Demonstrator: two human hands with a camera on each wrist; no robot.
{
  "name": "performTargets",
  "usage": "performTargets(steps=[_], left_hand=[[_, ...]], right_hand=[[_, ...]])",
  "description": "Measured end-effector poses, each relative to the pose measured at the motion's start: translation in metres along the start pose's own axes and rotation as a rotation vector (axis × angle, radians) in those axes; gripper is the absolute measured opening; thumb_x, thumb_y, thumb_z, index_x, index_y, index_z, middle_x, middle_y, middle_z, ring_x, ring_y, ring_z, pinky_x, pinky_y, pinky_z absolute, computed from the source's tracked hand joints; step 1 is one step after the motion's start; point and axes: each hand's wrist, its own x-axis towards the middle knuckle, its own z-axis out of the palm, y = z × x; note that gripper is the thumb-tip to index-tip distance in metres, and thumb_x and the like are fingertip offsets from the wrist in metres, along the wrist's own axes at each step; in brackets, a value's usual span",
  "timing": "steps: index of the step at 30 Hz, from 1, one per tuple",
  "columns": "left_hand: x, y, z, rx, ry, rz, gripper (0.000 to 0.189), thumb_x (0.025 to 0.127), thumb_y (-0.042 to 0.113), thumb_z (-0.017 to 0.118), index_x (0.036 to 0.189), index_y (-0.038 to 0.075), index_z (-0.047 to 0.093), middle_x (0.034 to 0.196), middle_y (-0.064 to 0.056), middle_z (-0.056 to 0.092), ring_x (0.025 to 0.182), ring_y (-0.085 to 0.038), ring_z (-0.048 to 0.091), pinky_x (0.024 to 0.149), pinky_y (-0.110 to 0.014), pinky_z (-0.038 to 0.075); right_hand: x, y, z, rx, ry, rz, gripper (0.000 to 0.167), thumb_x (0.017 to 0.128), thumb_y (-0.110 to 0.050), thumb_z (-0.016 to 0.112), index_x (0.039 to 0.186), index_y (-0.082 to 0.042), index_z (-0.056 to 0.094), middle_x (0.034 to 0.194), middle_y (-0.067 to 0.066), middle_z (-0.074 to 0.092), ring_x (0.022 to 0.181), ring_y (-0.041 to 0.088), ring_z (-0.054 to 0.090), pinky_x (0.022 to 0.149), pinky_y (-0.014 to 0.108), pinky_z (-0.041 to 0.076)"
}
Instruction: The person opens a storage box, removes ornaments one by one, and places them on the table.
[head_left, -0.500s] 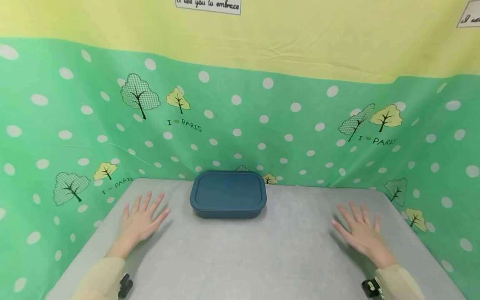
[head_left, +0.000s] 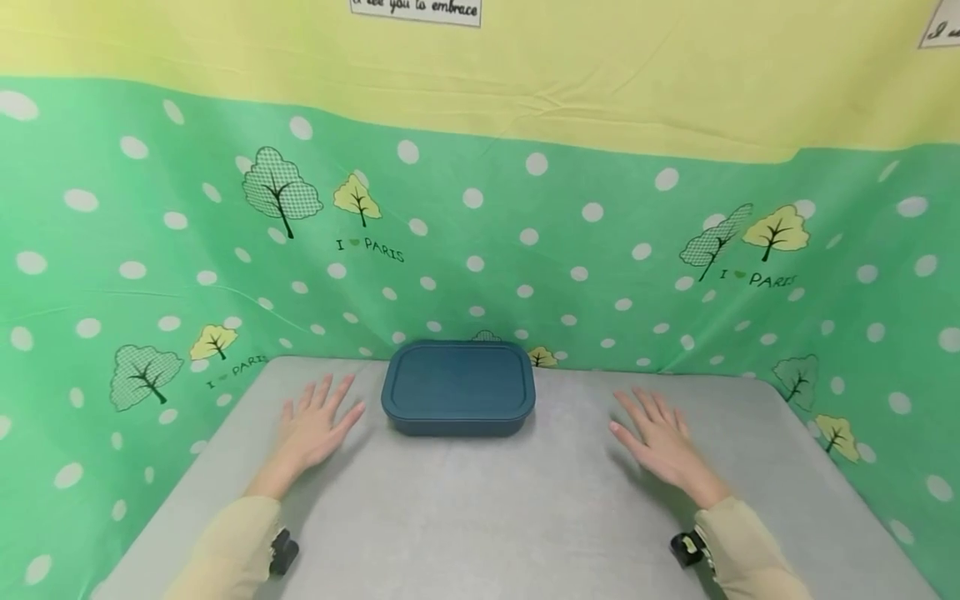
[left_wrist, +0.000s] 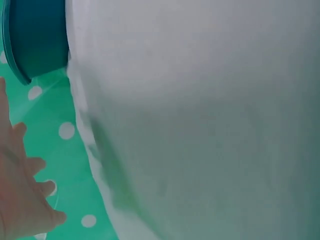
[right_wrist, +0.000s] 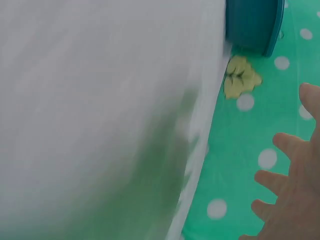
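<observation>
On the left, the left hand point(head_left: 309, 432) is spread wide and holds nothing, hovering over the gray tabletop point(head_left: 495, 517), and it's the nearer one! Just to its right and slightly farther out sits the dark-blue lidded food container point(head_left: 458, 385), at the table's far edge, long axis running side to side, one short end facing each hand. Farther right, across a wider gap, the right hand point(head_left: 663, 446): fingers fanned, empty too, the container off to its left.
</observation>
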Motion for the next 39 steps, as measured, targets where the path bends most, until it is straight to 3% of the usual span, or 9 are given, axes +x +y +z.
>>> performTargets(steps=[5, 9, 13, 20, 25, 30, 35, 39], left_hand=[[0.011, 0.01, 0.006, -0.089, 0.029, 0.043, 0.067, 0.102, 0.051, 0.033, 0.152, 0.007, 0.028, 0.152, -0.028, 0.022, 0.136, -0.052, 0.02, 0.105, -0.071, 0.012], [0.019, 0.016, 0.014, -0.235, 0.045, 0.102, 0.062, 0.104, 0.041, 0.036, 0.151, 0.002, 0.027, 0.15, -0.031, 0.026, 0.136, -0.05, 0.024, 0.106, -0.069, 0.014], [0.026, 0.023, 0.02, -0.39, 0.017, 0.133, 0.062, 0.105, 0.037, 0.035, 0.152, -0.001, 0.022, 0.152, -0.029, 0.024, 0.138, -0.047, 0.022, 0.11, -0.062, 0.016], [0.027, 0.03, 0.026, -0.522, -0.01, 0.09, 0.066, 0.104, 0.037, 0.041, 0.152, -0.003, 0.019, 0.15, -0.03, 0.027, 0.134, -0.047, 0.03, 0.108, -0.06, 0.024], [0.027, 0.03, 0.024, -0.609, -0.029, 0.08, 0.066, 0.103, 0.034, 0.045, 0.152, -0.004, 0.019, 0.145, -0.034, 0.033, 0.128, -0.049, 0.04, 0.105, -0.057, 0.032], [0.028, 0.033, 0.027, -0.655, -0.058, 0.061, 0.059, 0.104, 0.028, 0.043, 0.152, -0.001, 0.022, 0.141, -0.034, 0.039, 0.125, -0.047, 0.044, 0.104, -0.055, 0.035], [0.029, 0.038, 0.027, -0.755, -0.116, 0.056, 0.06, 0.105, 0.028, 0.041, 0.152, -0.003, 0.019, 0.145, -0.034, 0.032, 0.131, -0.047, 0.037, 0.106, -0.054, 0.033], [0.028, 0.034, 0.025, -0.952, -0.196, 0.011, 0.062, 0.105, 0.027, 0.041, 0.153, -0.002, 0.013, 0.151, -0.033, 0.02, 0.134, -0.046, 0.031, 0.105, -0.049, 0.036]], right_hand=[[0.017, -0.017, 0.014, 0.054, 0.018, -0.05, 0.061, 0.102, -0.044, 0.041, 0.15, -0.007, 0.033, 0.151, 0.026, 0.027, 0.138, 0.051, 0.016, 0.105, 0.071, 0.009], [0.028, -0.031, 0.024, 0.146, 0.029, -0.083, 0.059, 0.102, -0.038, 0.044, 0.149, -0.002, 0.034, 0.148, 0.027, 0.033, 0.135, 0.051, 0.023, 0.106, 0.067, 0.016], [0.037, -0.045, 0.03, 0.262, 0.023, -0.092, 0.06, 0.102, -0.035, 0.047, 0.149, -0.002, 0.033, 0.149, 0.025, 0.034, 0.135, 0.046, 0.028, 0.108, 0.062, 0.021], [0.055, -0.065, 0.042, 0.448, -0.012, -0.064, 0.059, 0.102, -0.03, 0.048, 0.15, -0.002, 0.029, 0.151, 0.023, 0.032, 0.136, 0.042, 0.03, 0.109, 0.057, 0.024], [0.068, -0.077, 0.057, 0.607, -0.016, -0.067, 0.056, 0.103, -0.021, 0.048, 0.149, 0.002, 0.029, 0.149, 0.026, 0.034, 0.131, 0.045, 0.037, 0.106, 0.055, 0.031], [0.077, -0.086, 0.065, 0.718, -0.077, -0.037, 0.06, 0.102, -0.019, 0.049, 0.152, 0.001, 0.021, 0.149, 0.029, 0.03, 0.127, 0.046, 0.042, 0.101, 0.05, 0.041], [0.076, -0.103, 0.051, 0.83, -0.107, 0.045, 0.063, 0.1, -0.008, 0.049, 0.15, 0.009, 0.014, 0.146, 0.038, 0.025, 0.119, 0.052, 0.047, 0.087, 0.049, 0.051], [0.075, -0.113, 0.039, 0.866, -0.148, 0.062, 0.066, 0.099, -0.007, 0.049, 0.15, 0.009, 0.012, 0.145, 0.039, 0.025, 0.12, 0.051, 0.046, 0.088, 0.05, 0.05]])
